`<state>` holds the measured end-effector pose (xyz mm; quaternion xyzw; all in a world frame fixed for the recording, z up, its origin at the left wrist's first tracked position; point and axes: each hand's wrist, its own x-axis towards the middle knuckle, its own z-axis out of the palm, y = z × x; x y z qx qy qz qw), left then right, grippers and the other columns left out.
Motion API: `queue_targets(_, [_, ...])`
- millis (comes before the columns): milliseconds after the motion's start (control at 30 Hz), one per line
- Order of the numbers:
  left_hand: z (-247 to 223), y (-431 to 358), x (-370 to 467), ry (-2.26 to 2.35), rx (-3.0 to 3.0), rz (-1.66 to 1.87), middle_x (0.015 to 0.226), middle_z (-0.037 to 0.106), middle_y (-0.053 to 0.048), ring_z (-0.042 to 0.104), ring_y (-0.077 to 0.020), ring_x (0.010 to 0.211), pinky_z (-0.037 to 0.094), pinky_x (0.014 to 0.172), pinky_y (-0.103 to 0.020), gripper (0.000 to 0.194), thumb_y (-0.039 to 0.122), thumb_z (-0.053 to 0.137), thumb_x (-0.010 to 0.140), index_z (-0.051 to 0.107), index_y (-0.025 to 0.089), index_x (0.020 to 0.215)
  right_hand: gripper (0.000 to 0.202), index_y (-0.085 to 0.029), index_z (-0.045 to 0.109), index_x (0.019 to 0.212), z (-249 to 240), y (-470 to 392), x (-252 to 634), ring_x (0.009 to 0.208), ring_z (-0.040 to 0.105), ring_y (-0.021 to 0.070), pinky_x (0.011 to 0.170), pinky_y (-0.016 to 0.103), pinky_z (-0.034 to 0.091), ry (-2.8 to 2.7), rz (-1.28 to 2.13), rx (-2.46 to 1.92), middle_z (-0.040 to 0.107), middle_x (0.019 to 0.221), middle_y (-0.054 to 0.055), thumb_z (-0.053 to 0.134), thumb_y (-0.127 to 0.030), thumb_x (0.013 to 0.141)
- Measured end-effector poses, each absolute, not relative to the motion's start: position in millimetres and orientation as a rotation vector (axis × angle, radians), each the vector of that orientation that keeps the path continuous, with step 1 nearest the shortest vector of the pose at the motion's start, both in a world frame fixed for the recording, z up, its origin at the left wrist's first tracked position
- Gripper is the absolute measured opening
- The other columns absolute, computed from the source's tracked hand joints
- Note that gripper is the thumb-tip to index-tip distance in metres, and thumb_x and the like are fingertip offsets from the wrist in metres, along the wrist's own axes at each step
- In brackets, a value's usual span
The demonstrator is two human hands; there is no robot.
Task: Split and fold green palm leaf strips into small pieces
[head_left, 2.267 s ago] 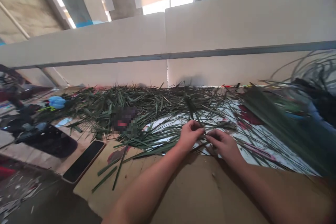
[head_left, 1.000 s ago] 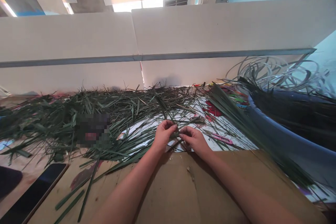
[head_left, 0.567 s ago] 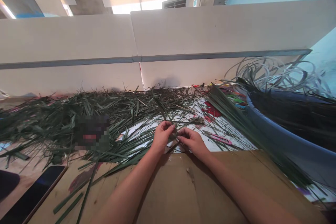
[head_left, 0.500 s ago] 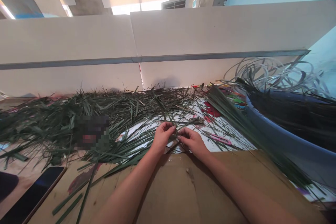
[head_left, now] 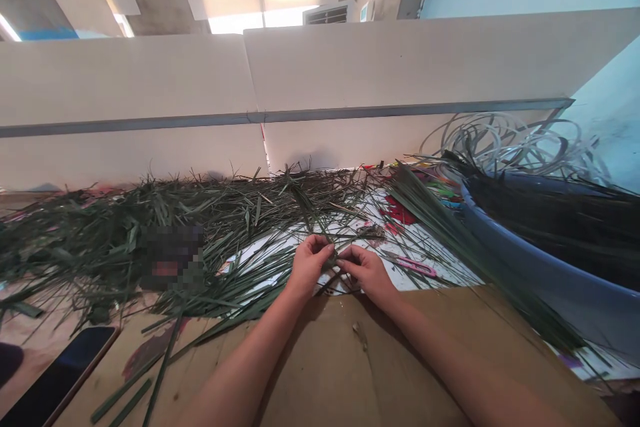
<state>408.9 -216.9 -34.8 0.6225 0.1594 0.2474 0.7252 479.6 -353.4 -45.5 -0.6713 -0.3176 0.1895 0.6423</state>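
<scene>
My left hand (head_left: 311,260) and my right hand (head_left: 364,268) are close together just past the cardboard's far edge, fingertips pinched on thin green leaf strips (head_left: 334,255). The strips cross between the fingers, and some dark ends stick out below toward me. How they are joined is too small to make out. Pink-handled scissors or a cutter (head_left: 415,265) lies to the right of my right hand. Long green leaf strips (head_left: 250,287) lie spread to the left of my left hand.
Brown cardboard (head_left: 320,360) lies under my forearms. A phone (head_left: 65,367) is at the lower left. A large heap of cut leaves (head_left: 165,203) runs along the white partition (head_left: 350,67). A blue tub (head_left: 530,240) with dark strips stands at right, beside a leaf bundle (head_left: 440,227) and pale coiled bands (head_left: 505,133).
The view has shifted slightly, so the surroundings sit a little further left. Both hands remain pinched on the leaf strips in nearly the same position.
</scene>
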Motion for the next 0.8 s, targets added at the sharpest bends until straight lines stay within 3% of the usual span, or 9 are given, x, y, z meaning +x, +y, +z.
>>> queue_targets(267, [-31.5,-214.1,407.6,0.372,1.392,0.58,0.066,0.059,0.001,0.051,-0.0115,0.063,0.039,0.062,-0.024,0.022,0.031,0.076,0.065,0.059,0.018,0.071,0.014,-0.02,0.068,0.08,-49.7,-350.6,482.0,0.074,0.061,0.0186,0.071,0.031,0.046,-0.766,0.38,-1.505,0.069,0.077,0.001,0.07,-0.033,0.076])
queue_targets(800, [-29.5,-218.6,405.3,0.356,1.331,0.544,0.07,0.06,0.0,0.052,-0.0117,0.066,0.041,0.064,-0.023,0.023,0.03,0.078,0.062,0.062,0.017,0.073,0.021,-0.021,0.063,0.078,-47.4,-351.1,481.0,0.066,0.056,0.0171,0.062,0.029,0.044,-0.754,0.466,-1.516,0.064,0.073,0.0,0.07,-0.04,0.075])
